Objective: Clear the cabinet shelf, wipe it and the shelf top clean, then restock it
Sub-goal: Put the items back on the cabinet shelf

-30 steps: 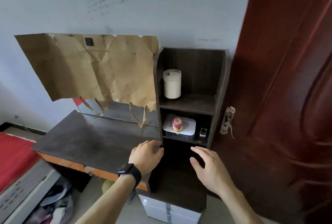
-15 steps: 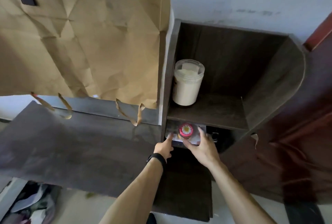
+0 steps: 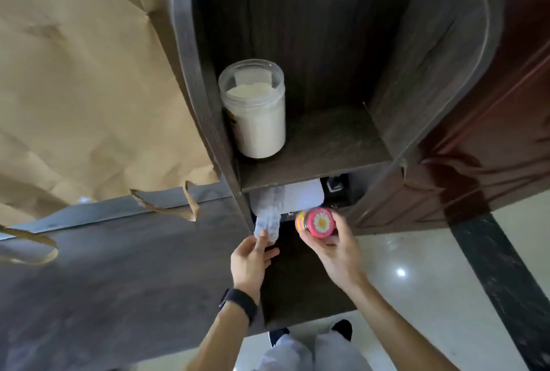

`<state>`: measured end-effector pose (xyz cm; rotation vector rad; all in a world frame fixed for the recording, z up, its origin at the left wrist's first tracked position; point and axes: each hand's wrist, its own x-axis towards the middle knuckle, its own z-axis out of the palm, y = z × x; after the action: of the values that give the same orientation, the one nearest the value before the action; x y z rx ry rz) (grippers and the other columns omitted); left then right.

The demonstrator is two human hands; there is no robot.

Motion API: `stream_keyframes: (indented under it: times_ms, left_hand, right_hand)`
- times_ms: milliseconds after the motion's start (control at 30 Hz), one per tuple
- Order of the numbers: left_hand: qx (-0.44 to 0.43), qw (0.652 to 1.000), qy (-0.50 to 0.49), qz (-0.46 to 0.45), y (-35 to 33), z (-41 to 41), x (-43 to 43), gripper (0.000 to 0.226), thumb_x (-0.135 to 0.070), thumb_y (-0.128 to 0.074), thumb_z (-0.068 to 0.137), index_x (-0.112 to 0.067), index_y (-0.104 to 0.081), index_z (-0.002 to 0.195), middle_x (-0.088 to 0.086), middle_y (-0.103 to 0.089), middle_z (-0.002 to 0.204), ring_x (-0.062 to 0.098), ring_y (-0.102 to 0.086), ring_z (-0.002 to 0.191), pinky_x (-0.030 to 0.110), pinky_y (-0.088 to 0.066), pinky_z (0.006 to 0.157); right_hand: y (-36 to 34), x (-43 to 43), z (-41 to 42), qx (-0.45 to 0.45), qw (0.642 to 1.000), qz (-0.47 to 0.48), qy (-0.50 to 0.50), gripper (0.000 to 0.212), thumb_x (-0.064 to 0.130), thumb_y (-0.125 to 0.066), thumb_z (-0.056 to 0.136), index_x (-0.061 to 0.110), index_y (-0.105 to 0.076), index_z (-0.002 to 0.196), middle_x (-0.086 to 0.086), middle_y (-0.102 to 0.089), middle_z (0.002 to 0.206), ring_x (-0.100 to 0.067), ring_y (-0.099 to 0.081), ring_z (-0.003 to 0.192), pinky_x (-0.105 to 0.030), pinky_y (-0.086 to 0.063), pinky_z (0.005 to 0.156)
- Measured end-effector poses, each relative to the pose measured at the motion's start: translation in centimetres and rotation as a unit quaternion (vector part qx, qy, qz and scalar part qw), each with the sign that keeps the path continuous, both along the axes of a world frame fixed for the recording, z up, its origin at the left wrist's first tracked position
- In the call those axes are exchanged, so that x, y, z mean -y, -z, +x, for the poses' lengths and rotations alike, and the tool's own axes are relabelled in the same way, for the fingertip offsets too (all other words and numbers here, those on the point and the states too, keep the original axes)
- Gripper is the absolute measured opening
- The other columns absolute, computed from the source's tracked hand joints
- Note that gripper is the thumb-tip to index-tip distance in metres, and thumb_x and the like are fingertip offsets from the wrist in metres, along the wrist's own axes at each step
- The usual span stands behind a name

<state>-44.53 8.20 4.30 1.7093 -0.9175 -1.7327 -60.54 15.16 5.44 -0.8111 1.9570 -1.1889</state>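
The right hand [image 3: 336, 254] is clamped round a pink tin [image 3: 317, 223] with a daisy lid, just in front of the cabinet [image 3: 431, 73] lower shelf. The left hand [image 3: 250, 260] pinches a pale strip [image 3: 268, 219] — blurred — half out of that shelf, beside a white box [image 3: 300, 198]. A jar [image 3: 253, 109] stands on the upper shelf, left side.

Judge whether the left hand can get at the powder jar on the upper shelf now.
Probably not yet: the left hand pinches a pale packet, though the powder jar stands unobstructed on the open upper shelf.
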Motion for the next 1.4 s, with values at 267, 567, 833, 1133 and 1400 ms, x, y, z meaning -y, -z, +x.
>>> stream_keyframes:
  times_ms: [267, 567, 833, 1133, 1400]
  left_hand:
    - [0.199, 0.919, 0.340, 0.009, 6.4, 0.4, -2.8, 0.022, -0.038, -0.051, 0.100, -0.022, -0.066, 0.096, 0.000, -0.073, 0.083, 0.016, -0.071, 0.059, 0.027, -0.054, 0.063]
    - [0.288, 0.890, 0.349, 0.047, 17.6, -5.9, 0.8, 0.037, -0.030, -0.046, 0.103, -0.014, -0.058, 0.134, 0.006, -0.069, 0.101, 0.008, -0.063, 0.052, 0.016, -0.050, 0.048]
    - [0.403, 0.837, 0.369, -0.034, 22.9, -5.4, 2.3, 0.029, -0.034, -0.048, 0.101, -0.015, -0.065, 0.113, 0.011, -0.070, 0.108, 0.030, -0.066, 0.097, 0.040, -0.056, 0.083]
    - [0.435, 0.802, 0.403, -0.067, 23.4, -5.4, 2.7, 0.032, -0.038, -0.050, 0.100, -0.014, -0.064, 0.114, 0.011, -0.069, 0.109, 0.029, -0.065, 0.101, 0.040, -0.055, 0.084]
    - [0.434, 0.802, 0.406, -0.060, 20.9, -5.5, 2.6, 0.027, -0.024, -0.051, 0.099, -0.012, -0.059, 0.122, 0.012, -0.067, 0.114, 0.030, -0.065, 0.102, 0.041, -0.056, 0.085]
  right_hand:
    - [11.1, -13.0, -0.4, -0.027, 0.976, 0.218, 0.004, 0.068, 0.056, -0.082, 0.067, 0.027, -0.056, 0.123, 0.010, -0.065, 0.106, -0.008, -0.063, 0.095, -0.017, -0.047, 0.082]
    - [20.3, -9.8, 0.0, -0.040, 0.970, 0.234, -0.044, 0.080, 0.044, -0.083, 0.073, 0.013, -0.049, 0.138, -0.007, -0.063, 0.124, -0.018, -0.061, 0.110, -0.016, -0.044, 0.088]
    - [24.5, -7.1, 0.1, -0.077, 0.968, 0.217, -0.102, 0.079, 0.034, -0.085, 0.073, 0.016, -0.048, 0.141, -0.007, -0.060, 0.131, -0.023, -0.059, 0.120, -0.024, -0.044, 0.097]
    - [24.5, -6.6, 0.4, -0.076, 0.960, 0.246, -0.114, 0.087, 0.037, -0.083, 0.074, 0.023, -0.039, 0.147, -0.005, -0.056, 0.138, -0.022, -0.055, 0.126, -0.034, -0.048, 0.104]
    - [22.4, -6.1, -1.6, -0.065, 0.938, 0.303, -0.155, 0.099, 0.036, -0.083, 0.074, 0.029, -0.023, 0.153, -0.008, -0.047, 0.146, -0.023, -0.058, 0.124, -0.043, -0.050, 0.102]
